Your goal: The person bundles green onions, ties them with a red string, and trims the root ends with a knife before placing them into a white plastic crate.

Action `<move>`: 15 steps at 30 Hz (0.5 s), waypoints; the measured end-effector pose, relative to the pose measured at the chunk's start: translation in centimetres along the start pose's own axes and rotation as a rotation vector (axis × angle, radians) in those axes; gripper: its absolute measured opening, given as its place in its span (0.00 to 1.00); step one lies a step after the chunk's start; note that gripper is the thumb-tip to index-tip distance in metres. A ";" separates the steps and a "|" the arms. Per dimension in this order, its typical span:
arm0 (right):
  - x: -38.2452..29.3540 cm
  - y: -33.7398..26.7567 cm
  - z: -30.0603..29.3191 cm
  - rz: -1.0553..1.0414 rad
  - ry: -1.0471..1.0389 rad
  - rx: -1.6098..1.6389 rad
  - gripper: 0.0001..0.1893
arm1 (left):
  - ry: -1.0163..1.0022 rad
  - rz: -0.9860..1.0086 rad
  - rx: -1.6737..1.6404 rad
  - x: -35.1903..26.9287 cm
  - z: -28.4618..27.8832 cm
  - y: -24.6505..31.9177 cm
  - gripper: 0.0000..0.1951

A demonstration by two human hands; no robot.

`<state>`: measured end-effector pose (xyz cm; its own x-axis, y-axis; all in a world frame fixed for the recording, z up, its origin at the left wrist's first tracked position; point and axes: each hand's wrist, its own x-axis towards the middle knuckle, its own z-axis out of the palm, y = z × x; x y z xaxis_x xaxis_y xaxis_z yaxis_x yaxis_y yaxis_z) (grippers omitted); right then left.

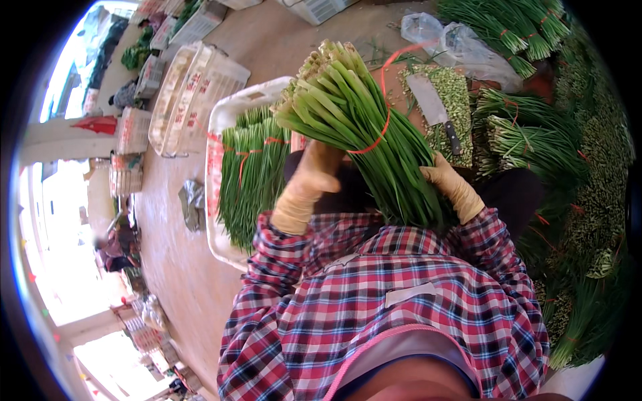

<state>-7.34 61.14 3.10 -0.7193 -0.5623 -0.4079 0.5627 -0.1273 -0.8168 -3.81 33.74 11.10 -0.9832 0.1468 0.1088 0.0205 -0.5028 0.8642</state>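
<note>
In front of my chest a thick bundle of garlic chives [346,110] is tilted, its pale cut ends up and to the left. A red-orange tie [385,125] circles it, with a loose end running up to the right. My gloved right hand [449,185] grips the leafy lower part from the right side. My gloved left hand [311,185] is at the left of the bundle, thumb spread from the fingers. Those fingers are blurred and partly behind the stalks; whether they touch it is unclear. Beyond the bundle a cleaver [429,100] lies on chopped stalk ends [454,85].
At my left a white plastic crate [216,235] holds upright tied chive bundles [256,170]. Further left are stacked crates [200,100] and a crumpled bag [193,204]. To my right lie more chive bundles [531,135]. A clear plastic bag [471,55] sits beyond the cleaver.
</note>
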 end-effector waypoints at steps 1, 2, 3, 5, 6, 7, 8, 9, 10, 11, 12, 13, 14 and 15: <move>0.0 0.6 -0.2 -0.012 0.059 0.007 0.26 | -0.003 0.028 -0.019 1.5 1.3 -0.8 0.47; 0.0 1.0 -0.6 -0.049 0.025 0.042 0.30 | -0.007 0.057 -0.036 3.2 2.7 -1.6 0.43; 0.5 1.1 0.1 -0.098 -0.053 0.039 0.31 | 0.034 -0.007 -0.012 3.9 3.0 -1.2 0.41; -0.2 1.3 0.8 0.014 -0.112 0.129 0.31 | 0.116 -0.132 0.040 5.2 3.6 -0.4 0.35; 1.6 3.4 -1.2 0.008 -0.123 -0.041 0.33 | 0.088 -0.108 0.179 6.6 4.5 -0.5 0.36; 2.5 2.8 -2.2 -0.210 -0.079 -0.369 0.33 | 0.058 -0.108 0.289 7.2 4.4 -0.7 0.37; 3.6 2.0 -3.3 -0.426 -0.029 -0.699 0.33 | 0.027 -0.107 0.398 7.8 4.2 -0.9 0.39; 4.3 1.4 -4.2 -0.630 0.025 -1.026 0.33 | -0.003 -0.112 0.505 8.1 3.9 -1.0 0.40; 2.5 -0.9 -3.6 -0.515 0.336 -1.231 0.31 | -0.025 0.002 0.667 8.0 5.7 1.2 0.46; 2.7 -1.3 -4.3 -0.463 0.564 -1.287 0.26 | -0.044 0.078 0.685 8.5 4.4 0.9 0.49; 2.6 -2.0 -5.1 -0.443 0.748 -1.398 0.25 | -0.050 0.152 0.948 9.3 4.1 1.5 0.51; 3.0 -2.2 -6.1 -0.400 0.776 -1.427 0.26 | -0.057 0.230 1.206 10.2 3.6 1.1 0.53; 4.0 -1.4 -7.6 -0.329 0.775 -1.450 0.25 | -0.095 0.367 1.374 11.5 3.0 -0.4 0.52; 4.7 -0.3 -8.8 -0.248 0.775 -1.472 0.25 | -0.143 0.363 1.490 12.8 2.9 -1.9 0.51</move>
<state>-14.48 65.70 -2.21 -0.9950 -0.0832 0.0549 -0.0975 0.9259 -0.3651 -15.86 39.01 12.30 -0.8618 0.3308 0.3845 0.4900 0.7387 0.4629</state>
